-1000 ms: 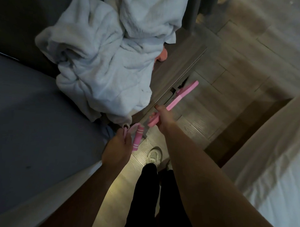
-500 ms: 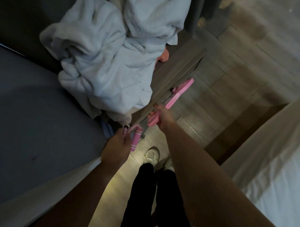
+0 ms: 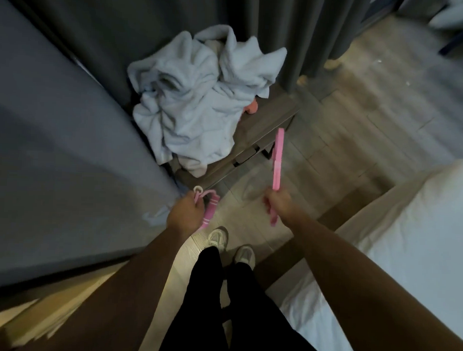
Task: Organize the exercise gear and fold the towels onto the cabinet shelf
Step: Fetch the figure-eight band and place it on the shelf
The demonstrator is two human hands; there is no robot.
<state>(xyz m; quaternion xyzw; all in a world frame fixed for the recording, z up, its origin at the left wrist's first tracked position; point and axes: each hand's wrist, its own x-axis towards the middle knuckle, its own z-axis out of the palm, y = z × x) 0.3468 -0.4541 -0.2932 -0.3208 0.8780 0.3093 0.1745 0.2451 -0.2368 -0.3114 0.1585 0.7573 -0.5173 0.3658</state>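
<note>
- Filling the left of the view is a grey bed [image 3: 55, 148]; a white bed [image 3: 412, 234] lies at the right, with wood floor [image 3: 358, 122] between them.
- Dark curtains [image 3: 296, 25] hang behind a low wooden cabinet [image 3: 269, 121].
- Crumpled pale towels [image 3: 199, 100] lie heaped on the cabinet top, unfolded; something small and pink [image 3: 252, 107] peeks out at their right edge.
- Right hand [image 3: 279, 204]: fingers clamped on a flat pink bar [image 3: 278, 158], which stands nearly upright over the floor, just right of the cabinet.
- Left hand [image 3: 185, 213]: fingers closed on a pink hand grip [image 3: 209, 210], near the grey bed's corner.
- White shoes [image 3: 230, 245] stand on the floor below.
</note>
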